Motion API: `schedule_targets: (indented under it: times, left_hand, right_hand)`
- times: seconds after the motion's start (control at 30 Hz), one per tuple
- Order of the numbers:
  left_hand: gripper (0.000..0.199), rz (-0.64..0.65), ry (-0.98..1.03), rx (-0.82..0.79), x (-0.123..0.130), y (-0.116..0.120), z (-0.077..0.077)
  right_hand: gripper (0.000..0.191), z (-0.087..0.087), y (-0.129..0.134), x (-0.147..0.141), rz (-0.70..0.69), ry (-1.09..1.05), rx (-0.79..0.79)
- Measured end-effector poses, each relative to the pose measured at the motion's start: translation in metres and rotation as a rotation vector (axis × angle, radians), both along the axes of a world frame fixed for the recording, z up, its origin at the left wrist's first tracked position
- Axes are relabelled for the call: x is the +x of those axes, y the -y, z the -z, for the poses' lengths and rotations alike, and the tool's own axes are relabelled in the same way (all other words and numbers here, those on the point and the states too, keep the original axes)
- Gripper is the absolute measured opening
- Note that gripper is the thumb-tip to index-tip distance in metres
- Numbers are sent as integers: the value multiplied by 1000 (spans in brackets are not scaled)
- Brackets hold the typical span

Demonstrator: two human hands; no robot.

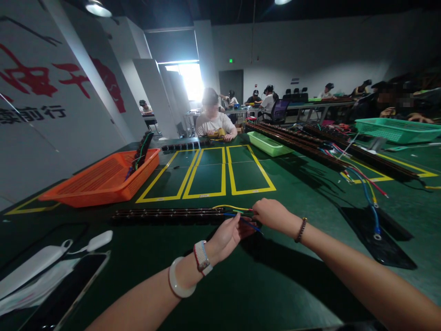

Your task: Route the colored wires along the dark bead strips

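A long dark strip [168,214] with rows of small shiny points lies across the green table in front of me. From its right end run a yellow wire [229,207], a blue wire [230,214] and a short green one. My left hand [225,236] is closed around the blue wire, thumb on top and fingers beneath, just past the strip's end. Fingers curled in, my right hand [270,214] pinches the far end of the yellow wire. Its fingertips are partly hidden, so the wire's tip does not show.
An orange basket [99,195] holding another wired strip stands at left. Yellow-taped rectangles mark the table's middle. Long strips [296,142] lie at right over a light green tray [267,146]. Phones and a white case [37,269] lie near left; a black phone [389,248] near right. A person sits opposite.
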State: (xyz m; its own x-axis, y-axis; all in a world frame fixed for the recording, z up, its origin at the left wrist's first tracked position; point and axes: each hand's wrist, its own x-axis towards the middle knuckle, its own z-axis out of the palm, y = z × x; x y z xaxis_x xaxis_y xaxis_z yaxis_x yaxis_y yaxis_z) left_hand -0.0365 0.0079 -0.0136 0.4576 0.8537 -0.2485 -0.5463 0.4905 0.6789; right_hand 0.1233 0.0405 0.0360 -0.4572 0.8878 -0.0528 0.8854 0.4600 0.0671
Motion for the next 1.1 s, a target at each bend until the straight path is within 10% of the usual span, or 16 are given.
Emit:
schedule_targets:
  times: [0.23, 0.57, 1.1]
  left_hand:
    - [26, 61, -66, 9, -5, -1, 0]
    - [26, 64, -70, -36, -6, -1, 7]
    - [41, 301, -173, 168, -7, 6, 3]
  right_hand:
    - [16, 6, -3, -1, -15, 10, -55]
    - [33, -36, 23, 0, -97, -156, -36]
    - [18, -16, 21, 0, -259, -78, 25]
